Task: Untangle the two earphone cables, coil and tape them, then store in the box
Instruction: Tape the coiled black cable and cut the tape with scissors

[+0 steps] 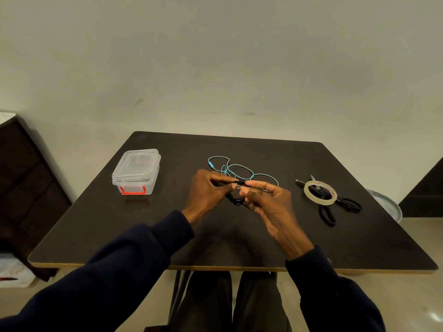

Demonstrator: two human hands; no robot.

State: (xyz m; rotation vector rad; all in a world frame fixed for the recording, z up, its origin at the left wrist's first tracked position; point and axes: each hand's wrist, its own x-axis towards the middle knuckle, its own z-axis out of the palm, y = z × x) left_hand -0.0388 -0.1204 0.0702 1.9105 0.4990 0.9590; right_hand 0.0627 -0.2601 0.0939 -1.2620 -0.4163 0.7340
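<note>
A black earphone cable [236,201] is held above the middle of the dark table [215,245]. My left hand [208,192] pinches one part of it and my right hand [268,200] pinches another, fingertips nearly meeting. Loose black loops hang between the two hands. Just behind them a teal earphone cable [239,170] lies in loose loops on the table, apart from my hands. A clear plastic box [135,172] with a red latch stands at the left, lid on.
A roll of clear tape [320,191] lies on black scissors [335,206] at the right of the table. A dark cabinet [26,183] stands left of the table. My knees are under the near table edge.
</note>
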